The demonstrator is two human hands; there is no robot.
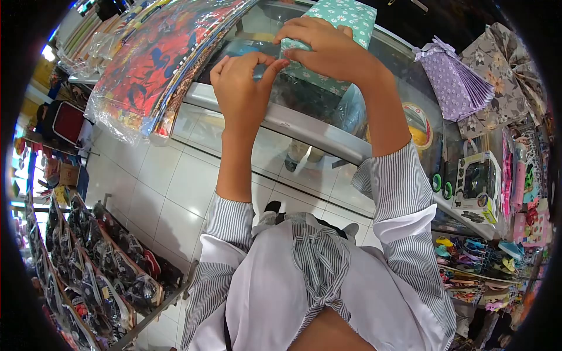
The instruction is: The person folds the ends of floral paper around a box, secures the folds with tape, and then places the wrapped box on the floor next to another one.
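A box wrapped in mint-green paper with white daisies (351, 14) stands on the glass counter. My right hand (328, 50) lies over its near left corner, fingers curled onto the top and thumb pressed along the edge. Just left of the box is my left hand (243, 85), its thumb and index finger drawn together close to my right thumb. Whatever may be in that pinch is too small to make out.
Plastic-covered patterned sheets (146, 70) are piled at the counter's left. To the right are a pleated purple floral package (453, 82), a grey floral package (492, 70), green-handled scissors (442, 186), a yellow tape roll (417, 126) and a boxed item (477, 184). Racks (105, 275) stand lower left.
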